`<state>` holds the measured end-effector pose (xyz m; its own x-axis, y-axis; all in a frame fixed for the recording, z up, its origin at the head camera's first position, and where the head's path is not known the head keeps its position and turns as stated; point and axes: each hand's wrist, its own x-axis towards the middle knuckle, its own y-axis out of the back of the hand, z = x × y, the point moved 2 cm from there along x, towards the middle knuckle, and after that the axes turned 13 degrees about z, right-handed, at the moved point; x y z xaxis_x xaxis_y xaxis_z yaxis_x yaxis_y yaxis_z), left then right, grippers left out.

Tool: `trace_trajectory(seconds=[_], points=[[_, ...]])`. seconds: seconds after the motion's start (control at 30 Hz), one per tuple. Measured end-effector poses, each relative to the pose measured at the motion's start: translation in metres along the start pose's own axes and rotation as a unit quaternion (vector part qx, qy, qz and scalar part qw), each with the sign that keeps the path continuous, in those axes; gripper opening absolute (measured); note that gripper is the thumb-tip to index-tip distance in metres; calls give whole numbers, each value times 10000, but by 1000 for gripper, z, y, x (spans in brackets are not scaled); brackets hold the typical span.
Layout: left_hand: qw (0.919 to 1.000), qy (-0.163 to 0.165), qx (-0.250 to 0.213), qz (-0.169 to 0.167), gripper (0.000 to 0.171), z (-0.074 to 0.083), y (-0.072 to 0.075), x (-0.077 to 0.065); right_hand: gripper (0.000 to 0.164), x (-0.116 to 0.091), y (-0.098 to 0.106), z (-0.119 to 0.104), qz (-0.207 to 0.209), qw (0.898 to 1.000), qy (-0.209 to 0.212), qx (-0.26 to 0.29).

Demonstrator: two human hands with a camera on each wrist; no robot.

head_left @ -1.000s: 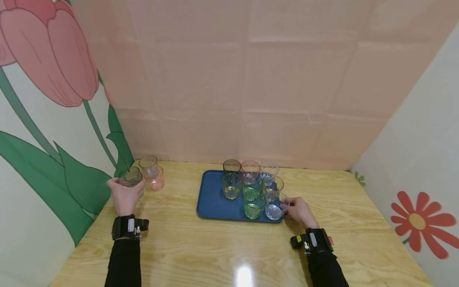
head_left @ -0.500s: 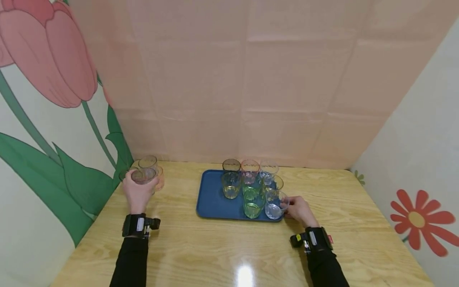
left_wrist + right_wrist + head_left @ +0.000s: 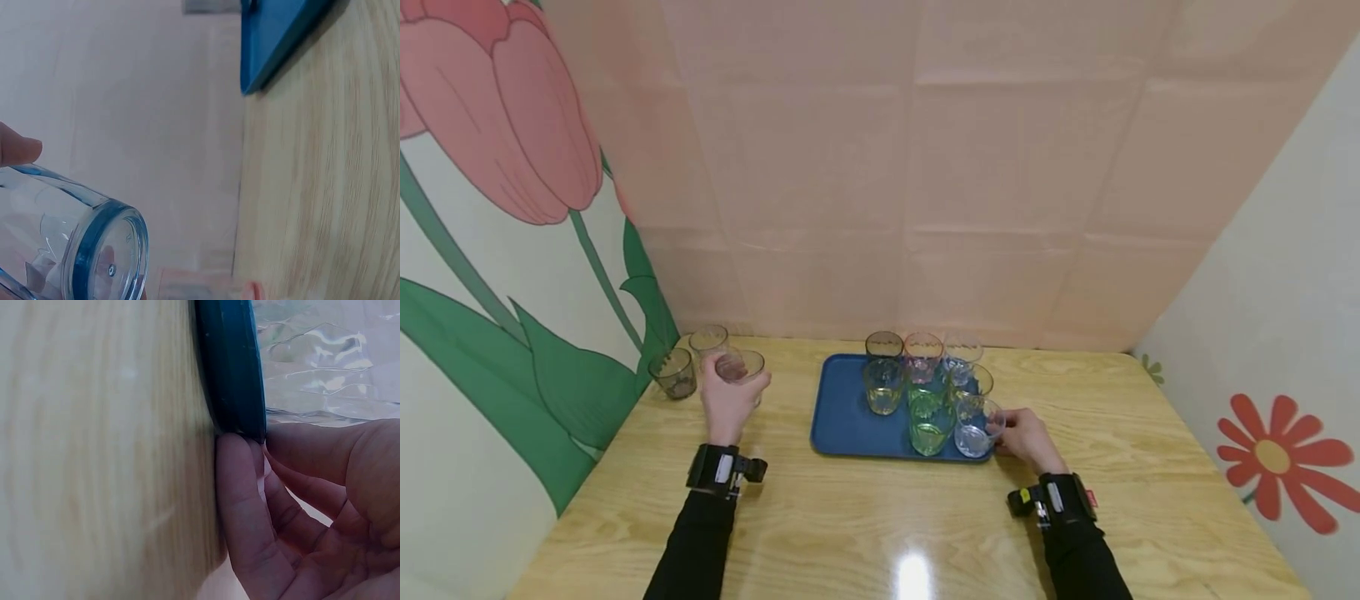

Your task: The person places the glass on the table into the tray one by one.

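My left hand [image 3: 727, 408] grips a see-through drinking glass [image 3: 103, 250], which looks faintly blue in the left wrist view. It is tilted there, base towards the camera. Left of that hand, a dark-tinted glass [image 3: 673, 375] stands on the table, with a clear glass [image 3: 708, 337] behind. A pink glass [image 3: 200, 286] shows low in the left wrist view, mostly hidden by the hand in the head view. My right hand [image 3: 1030, 437] pinches the rim of the blue tray [image 3: 231, 369] between thumb and fingers at its front right corner. Beside it stands a clear glass [image 3: 976, 433] on the tray.
The tray's right part carries several more glasses, among them a green one [image 3: 929, 429], a yellowish one [image 3: 883, 392], a pink one [image 3: 923, 354] and a dark one [image 3: 884, 343]. A pinkish wall covering [image 3: 887, 167] rises behind the wooden table [image 3: 820, 525].
My left hand has moved right with its glass, away from the dark-tinted glass, and now overlaps the pink one. The right hand and the tray stay put.
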<state>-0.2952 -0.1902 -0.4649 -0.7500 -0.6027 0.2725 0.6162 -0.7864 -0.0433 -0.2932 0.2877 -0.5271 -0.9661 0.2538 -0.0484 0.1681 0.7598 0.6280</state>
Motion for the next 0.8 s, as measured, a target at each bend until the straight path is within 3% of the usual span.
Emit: trace_trajectory(seconds=[0.2,0.57,0.8], points=[[9990,-244,149,-343,67,2,-20,-14,30,1,-1,0,-28,9999,-122,-20],[9945,-101,190,-1025,71,9,-55,-41,31,-2,-2,1,-5,9998,-11,-183],[9893,-184,395,-1396,74,12,-73,-61,29,-3,0,-5,28,9998,59,-205]])
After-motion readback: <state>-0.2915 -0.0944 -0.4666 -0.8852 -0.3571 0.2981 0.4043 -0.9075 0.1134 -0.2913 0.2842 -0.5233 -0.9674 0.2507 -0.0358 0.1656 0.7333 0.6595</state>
